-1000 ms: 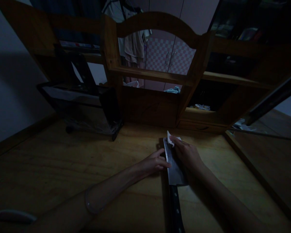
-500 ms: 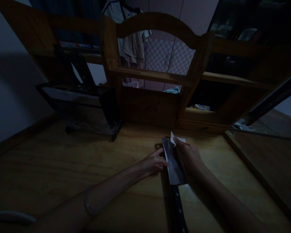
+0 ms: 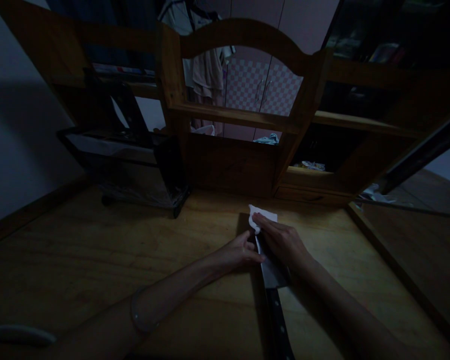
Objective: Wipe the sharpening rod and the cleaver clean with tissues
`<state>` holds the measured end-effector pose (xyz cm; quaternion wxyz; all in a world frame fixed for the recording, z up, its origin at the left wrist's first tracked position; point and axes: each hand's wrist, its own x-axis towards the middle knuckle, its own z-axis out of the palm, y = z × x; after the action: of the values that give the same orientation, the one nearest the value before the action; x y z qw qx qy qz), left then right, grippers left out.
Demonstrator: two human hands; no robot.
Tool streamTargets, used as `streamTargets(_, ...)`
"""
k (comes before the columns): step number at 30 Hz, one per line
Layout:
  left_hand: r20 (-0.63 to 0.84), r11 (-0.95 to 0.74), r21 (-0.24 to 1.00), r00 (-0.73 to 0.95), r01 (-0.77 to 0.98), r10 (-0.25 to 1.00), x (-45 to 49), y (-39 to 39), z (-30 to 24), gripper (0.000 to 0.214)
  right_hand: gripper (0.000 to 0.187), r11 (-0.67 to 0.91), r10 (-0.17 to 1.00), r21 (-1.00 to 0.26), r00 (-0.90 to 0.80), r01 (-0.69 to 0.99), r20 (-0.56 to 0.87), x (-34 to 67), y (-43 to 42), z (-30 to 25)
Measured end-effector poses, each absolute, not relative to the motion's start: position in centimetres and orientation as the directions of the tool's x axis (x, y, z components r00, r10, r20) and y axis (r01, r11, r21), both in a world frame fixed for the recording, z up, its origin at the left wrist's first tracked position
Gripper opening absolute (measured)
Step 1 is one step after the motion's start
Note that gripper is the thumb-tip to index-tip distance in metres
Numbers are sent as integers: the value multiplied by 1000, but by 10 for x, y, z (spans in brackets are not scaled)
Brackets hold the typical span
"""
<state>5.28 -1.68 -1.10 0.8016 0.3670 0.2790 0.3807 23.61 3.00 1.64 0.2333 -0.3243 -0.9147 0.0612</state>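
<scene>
Wiping along the knife (image 3: 272,270), I have pushed the tissue (image 3: 261,216) out to the far end of the blade. A second ago only a small tuft of it showed past my fingers and the blade's far corner was bare. Now the tissue spreads wider and covers that corner, so the stroke has reached the tip.

My right hand (image 3: 283,242) lies over the blade with the fingers close together, gripping the tissue and pressing it down on the steel. My left hand (image 3: 234,255) has hardly moved. It is loosely bent, nothing in it, with the fingertips touching the blade's left edge to steady it.

The knife lies flat on the table (image 3: 135,240), blade pointing away from me and the handle (image 3: 279,325) pointing back at me. The handle has swung a little to my right since a moment ago. Only the near part of the blade shows between my hands; the rest is under my right hand and the tissue.

A thin bangle (image 3: 140,312) sits on my left forearm. Behind the table stands a shelf (image 3: 243,37), with a dark rack (image 3: 123,160) to its left and checked doors (image 3: 247,82) showing through its arch.

The light is dim. I can read no brand, label or writing on the blade, the handle or anything around.
</scene>
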Motion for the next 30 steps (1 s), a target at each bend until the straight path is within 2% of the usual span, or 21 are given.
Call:
streamTargets(4,-185,438,802,529,-405,828,53,-16,-17,73,54,813,582,-286,-720,507,379,234,28,17)
streamTargets(12,-194,432,819,525,-378,828,51,-19,-9,64,60,804,591,-332,-719,493,365,228,23,21)
streamTargets(23,-193,413,850,537,-327,821,50,-20,-2,78,53,750,662,-340,-649,568,375,228,28,15)
streamTargets(30,-178,423,835,554,-352,813,51,-20,-5,79,62,721,692,-340,-620,603,369,233,31,9)
